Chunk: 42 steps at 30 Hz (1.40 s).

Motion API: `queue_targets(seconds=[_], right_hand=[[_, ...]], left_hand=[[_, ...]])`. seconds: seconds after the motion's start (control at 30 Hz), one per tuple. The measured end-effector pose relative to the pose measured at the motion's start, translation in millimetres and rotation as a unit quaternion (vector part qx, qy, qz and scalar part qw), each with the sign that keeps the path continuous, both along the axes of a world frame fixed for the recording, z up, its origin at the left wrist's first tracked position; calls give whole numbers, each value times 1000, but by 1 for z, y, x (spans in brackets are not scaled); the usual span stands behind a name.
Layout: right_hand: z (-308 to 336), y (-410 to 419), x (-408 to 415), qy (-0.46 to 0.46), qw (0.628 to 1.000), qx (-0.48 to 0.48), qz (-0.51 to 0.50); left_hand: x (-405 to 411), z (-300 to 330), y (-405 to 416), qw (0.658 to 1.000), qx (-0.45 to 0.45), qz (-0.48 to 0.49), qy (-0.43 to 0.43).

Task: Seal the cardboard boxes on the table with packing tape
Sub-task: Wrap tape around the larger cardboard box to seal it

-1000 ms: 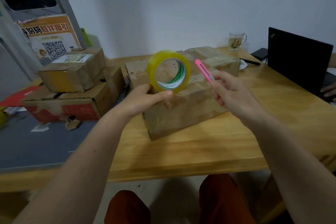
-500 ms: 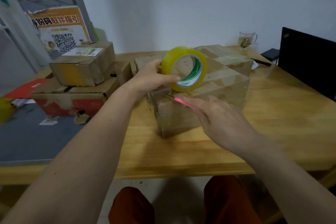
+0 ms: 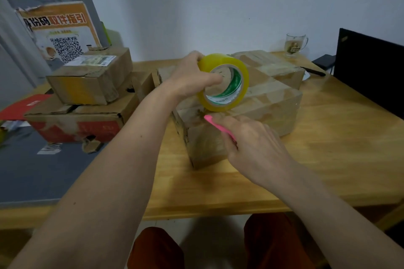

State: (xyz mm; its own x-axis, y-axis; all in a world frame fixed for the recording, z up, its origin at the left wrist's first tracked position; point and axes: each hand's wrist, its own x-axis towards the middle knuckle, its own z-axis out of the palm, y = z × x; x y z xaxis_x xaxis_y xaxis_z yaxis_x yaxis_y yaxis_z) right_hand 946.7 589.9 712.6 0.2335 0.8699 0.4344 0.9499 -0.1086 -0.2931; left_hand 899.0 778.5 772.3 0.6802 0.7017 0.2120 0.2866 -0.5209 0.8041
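Observation:
A worn cardboard box point(image 3: 269, 107) lies across the middle of the wooden table point(image 3: 328, 159). My left hand point(image 3: 188, 78) grips a yellow roll of packing tape point(image 3: 223, 82), thumb through its core, holding it upright over the box's near top edge. My right hand point(image 3: 253, 142) holds a pink utility knife point(image 3: 215, 123); its tip points left, just under the roll at the box's front top edge. A second box point(image 3: 273, 65) sits behind and against the first.
Two more boxes are stacked at the left: a small labelled one point(image 3: 91, 78) on a larger red-printed one point(image 3: 76, 122). A glass mug point(image 3: 295, 45), a black pen point(image 3: 312, 71) and a black laptop screen point(image 3: 369, 72) stand at the back right. A grey mat point(image 3: 32, 172) covers the left.
My right hand came down from beside the roll with the pink knife, which now points at the box edge under the tape. My left hand brought the roll lower, close to the box top.

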Motion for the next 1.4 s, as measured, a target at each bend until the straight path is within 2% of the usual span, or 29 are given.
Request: queue_targets(seconds=[0.1, 0.23, 0.37, 0.5, 0.67, 0.73, 0.97, 1.1, 1.3, 1.4], right_hand=[[-1, 9, 0, -38, 999, -5, 4], [-6, 22, 0, -96, 995, -30, -23], [-6, 30, -6, -127, 991, -3, 50], [-12, 34, -12, -134, 984, -53, 104], [-19, 36, -17, -116, 989, -49, 77], [-17, 38, -17, -127, 989, -38, 71], [-13, 43, -22, -150, 986, -42, 58], [-10, 42, -21, -145, 985, -54, 78], [-7, 38, -13, -99, 988, -53, 101], [-7, 32, -11, -86, 989, -66, 103]], left_hand=[[5, 5, 2, 998, -62, -29, 13], [-2, -6, 0, 991, -108, -48, -64], [-9, -21, -4, 973, -170, -51, -150], [-10, -26, -1, 969, -172, -45, -169], [-8, -26, 1, 974, -153, -60, -158], [-8, -24, 5, 970, -157, -57, -180], [-6, -32, 0, 943, -204, -11, -261], [10, -21, -10, 901, -269, -1, -340], [14, -10, -9, 949, -234, -32, -208], [8, -7, 1, 987, -127, -16, -95]])
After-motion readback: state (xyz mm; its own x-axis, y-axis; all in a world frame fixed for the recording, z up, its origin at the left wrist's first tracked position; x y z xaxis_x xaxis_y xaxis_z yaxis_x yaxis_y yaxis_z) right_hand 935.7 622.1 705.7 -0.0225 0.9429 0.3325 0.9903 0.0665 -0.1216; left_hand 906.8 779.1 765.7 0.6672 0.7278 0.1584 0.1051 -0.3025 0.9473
